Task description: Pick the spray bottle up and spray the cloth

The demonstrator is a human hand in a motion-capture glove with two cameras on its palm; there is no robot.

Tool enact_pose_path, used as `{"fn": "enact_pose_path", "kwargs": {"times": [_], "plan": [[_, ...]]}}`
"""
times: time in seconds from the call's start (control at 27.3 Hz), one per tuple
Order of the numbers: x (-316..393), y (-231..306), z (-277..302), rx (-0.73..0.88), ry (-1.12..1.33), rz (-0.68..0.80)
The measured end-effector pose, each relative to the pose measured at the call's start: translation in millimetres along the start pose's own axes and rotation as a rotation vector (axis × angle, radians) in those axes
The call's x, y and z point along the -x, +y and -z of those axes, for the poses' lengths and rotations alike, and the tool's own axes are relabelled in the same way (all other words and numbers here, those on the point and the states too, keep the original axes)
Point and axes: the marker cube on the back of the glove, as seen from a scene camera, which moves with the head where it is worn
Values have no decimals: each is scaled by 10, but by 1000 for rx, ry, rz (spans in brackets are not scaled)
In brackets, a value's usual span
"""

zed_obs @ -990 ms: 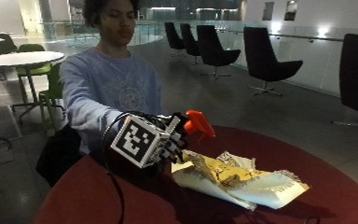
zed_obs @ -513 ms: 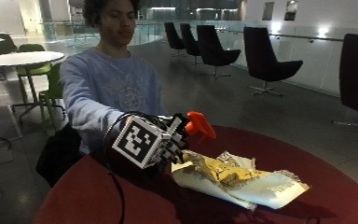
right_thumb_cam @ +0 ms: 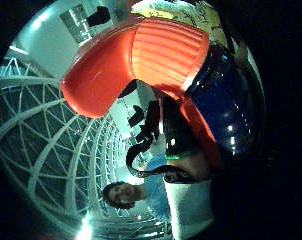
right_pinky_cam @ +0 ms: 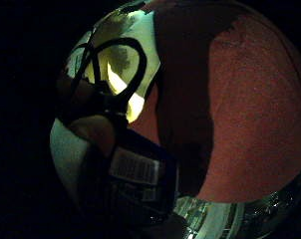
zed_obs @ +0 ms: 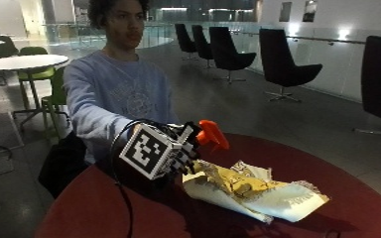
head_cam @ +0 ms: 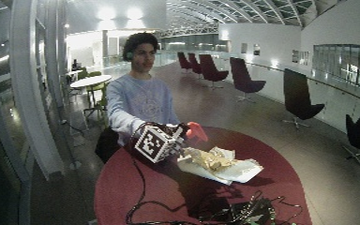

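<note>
Little has changed in a second: the gloved right hand (zed_obs: pixel 180 151) keeps its fingers curled round the bottle (zed_obs: pixel 212 135), nozzle above the cloth (zed_obs: pixel 256 191) on the tabletop (zed_obs: pixel 111 213); spraying looks imminent.

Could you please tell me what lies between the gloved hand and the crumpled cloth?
Only the spray bottle, held by the right hand above the cloth, in the outside view.

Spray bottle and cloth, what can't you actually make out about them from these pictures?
- Spray bottle: in the outside views only its orange head shows; the gloved right hand covers the body.
- Label: the little finger side palm view shows it, too dark and small to read.
- Nozzle: its tip is not clear in any view.
- Cloth: crumpled on the red table; wetness cannot be told.
</note>
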Motion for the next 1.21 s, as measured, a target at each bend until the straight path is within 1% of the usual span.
{"fn": "enact_pose_path", "kwargs": {"times": [0.29,0.51,0.7,0.88,1.03,1.21], "plan": [[40,43,-20,4,-4,8],[191,157,-93,-13,-45,98],[393,228,-180,-79,-94,248],[683,270,-416,-184,-261,484],[932,241,-804,-207,-401,632],[1265,129,-1451,-217,-454,753]]}}
